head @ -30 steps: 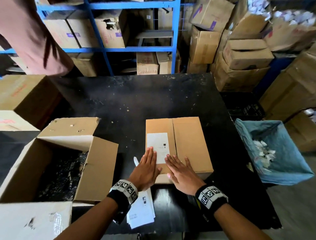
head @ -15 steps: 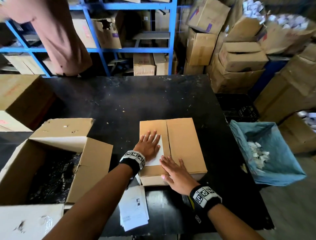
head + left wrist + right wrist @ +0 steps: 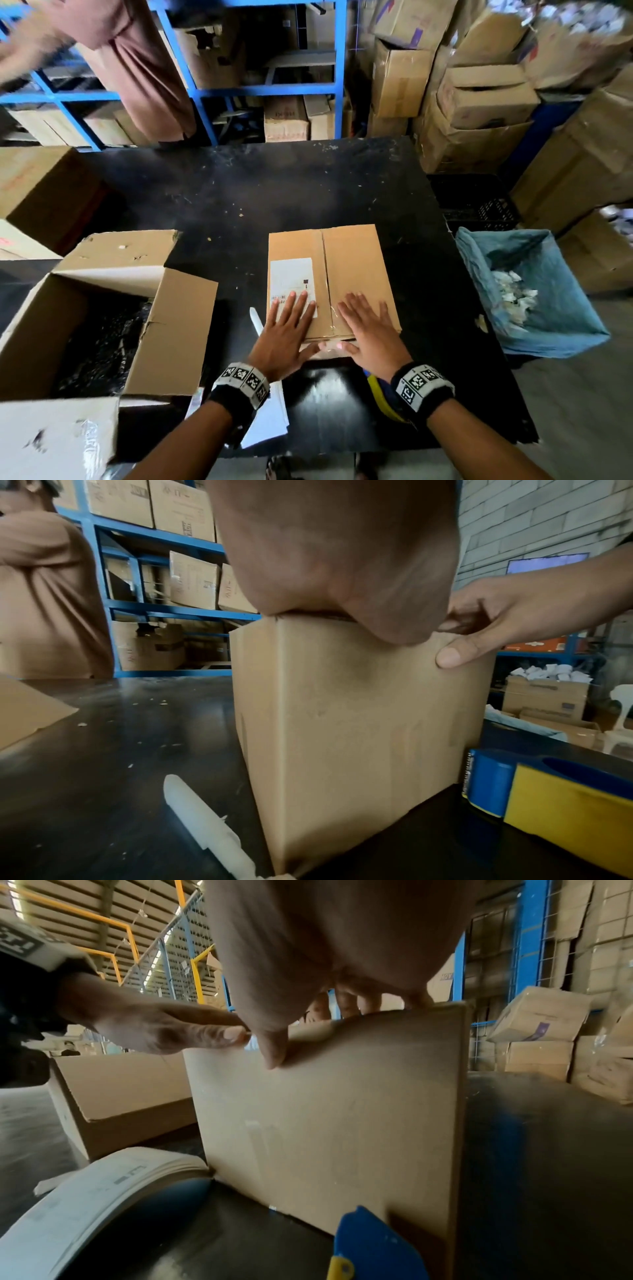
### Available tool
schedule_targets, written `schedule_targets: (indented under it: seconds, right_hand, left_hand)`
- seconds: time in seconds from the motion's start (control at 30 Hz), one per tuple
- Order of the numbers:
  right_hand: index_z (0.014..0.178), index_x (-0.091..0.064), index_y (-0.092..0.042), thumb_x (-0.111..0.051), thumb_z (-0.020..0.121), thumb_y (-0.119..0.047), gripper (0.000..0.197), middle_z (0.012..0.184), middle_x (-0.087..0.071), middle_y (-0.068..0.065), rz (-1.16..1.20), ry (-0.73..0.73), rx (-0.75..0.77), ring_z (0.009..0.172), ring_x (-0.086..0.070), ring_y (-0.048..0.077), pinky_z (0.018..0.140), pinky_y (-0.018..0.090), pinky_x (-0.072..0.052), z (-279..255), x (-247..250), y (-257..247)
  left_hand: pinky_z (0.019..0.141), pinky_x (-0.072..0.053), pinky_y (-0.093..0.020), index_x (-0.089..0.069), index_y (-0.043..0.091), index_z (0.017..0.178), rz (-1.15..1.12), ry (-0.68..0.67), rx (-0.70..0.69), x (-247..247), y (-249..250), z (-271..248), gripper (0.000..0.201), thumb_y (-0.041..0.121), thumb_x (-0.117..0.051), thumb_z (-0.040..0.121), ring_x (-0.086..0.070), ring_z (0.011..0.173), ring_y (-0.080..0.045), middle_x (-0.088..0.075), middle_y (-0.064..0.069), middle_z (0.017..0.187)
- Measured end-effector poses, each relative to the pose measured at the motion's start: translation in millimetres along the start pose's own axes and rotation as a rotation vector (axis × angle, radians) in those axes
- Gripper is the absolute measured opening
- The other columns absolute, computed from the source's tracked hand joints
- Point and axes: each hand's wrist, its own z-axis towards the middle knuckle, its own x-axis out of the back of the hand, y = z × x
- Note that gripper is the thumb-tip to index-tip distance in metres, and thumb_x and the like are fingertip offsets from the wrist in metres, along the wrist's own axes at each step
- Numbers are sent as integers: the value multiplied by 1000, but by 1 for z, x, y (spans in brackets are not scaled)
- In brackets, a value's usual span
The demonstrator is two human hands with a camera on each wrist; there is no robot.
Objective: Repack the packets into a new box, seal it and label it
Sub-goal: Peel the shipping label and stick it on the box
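A closed brown cardboard box [image 3: 352,267] stands on the black table [image 3: 239,192], with a white label [image 3: 291,281] stuck on the left half of its top. My left hand [image 3: 287,325] lies flat on the box's near left part, fingers straight over the label's lower end. Beside it my right hand [image 3: 370,325] lies flat on the near right part. Both thumbs hang over the near edge onto the front face [image 3: 359,723]. A blue and yellow tape dispenser [image 3: 548,791] sits on the table by the box's near right corner.
A large open carton [image 3: 113,325] with dark contents stands at the left. White label sheets [image 3: 270,418] and a white plastic piece [image 3: 255,320] lie near my left wrist. A blue-lined bin [image 3: 527,291] is at the right. A person in brown [image 3: 137,68] stands at the shelves behind.
My left hand slid up along the label and has come back toward the box's near edge. My right hand shifted slightly to the right on the top.
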Motion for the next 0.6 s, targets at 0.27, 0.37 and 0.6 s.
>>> schedule_targets:
  seconds: [0.27, 0.37, 0.6]
  right_hand:
    - [164, 1, -27, -40, 101, -57, 81, 170, 12, 0, -29, 6, -24, 158, 8, 23, 124, 61, 1, 14, -1, 10]
    - [163, -2, -28, -41, 101, -58, 79, 172, 7, -1, -25, 3, -31, 158, 7, 22, 124, 61, 1, 23, 1, 14]
    - [163, -3, -29, -40, 100, -61, 79, 172, 6, -1, -25, -2, -39, 158, 6, 21, 124, 60, 1, 23, 3, 12]
  left_hand:
    - [116, -27, -60, -27, 16, 157, 11, -40, 48, 8, -5, 19, 80, 69, -22, 98, -20, 151, -32, -20, -10, 165]
    - [117, -26, -59, -25, 17, 157, 11, -35, 79, 8, -2, 26, 77, 67, -22, 98, -18, 152, -31, -18, -9, 165]
    - [123, -5, -55, -6, 24, 160, -49, -28, 114, 11, 1, 25, 78, 70, -15, 97, 2, 155, -25, 2, -2, 168]
